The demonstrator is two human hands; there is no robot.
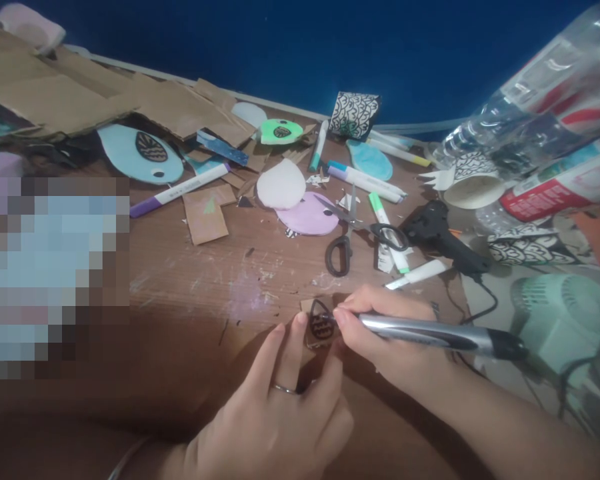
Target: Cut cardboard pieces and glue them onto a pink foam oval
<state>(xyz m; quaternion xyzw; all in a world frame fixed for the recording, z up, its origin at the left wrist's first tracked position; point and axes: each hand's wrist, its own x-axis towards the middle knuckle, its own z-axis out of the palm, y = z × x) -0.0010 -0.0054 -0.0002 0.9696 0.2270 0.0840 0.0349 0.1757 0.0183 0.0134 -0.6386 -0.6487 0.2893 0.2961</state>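
Note:
My right hand (pixel 390 333) grips a thick silver-and-black marker pen (pixel 430 333). Its tip meets a small cardboard piece (pixel 311 341) drawn with a black leaf-like outline and wavy lines. On the table, my left hand (pixel 295 400), with a ring on one finger, steadies this piece, fingertips at its left edge and thumb by its lower right. Just beyond lie open black-handled scissors (pixel 349 230), near a lilac fish-shaped cutout (pixel 307 215) and a white cutout (pixel 281 185).
A black glue gun (pixel 445 237) rests at right, before plastic bottles (pixel 570 177) and a mint-green fan (pixel 565 320). Cardboard sheets (pixel 80 90), a light-blue fish cutout (pixel 125 155) and a purple marker (pixel 180 191) are at left. A patterned cup (pixel 355 115) stands behind.

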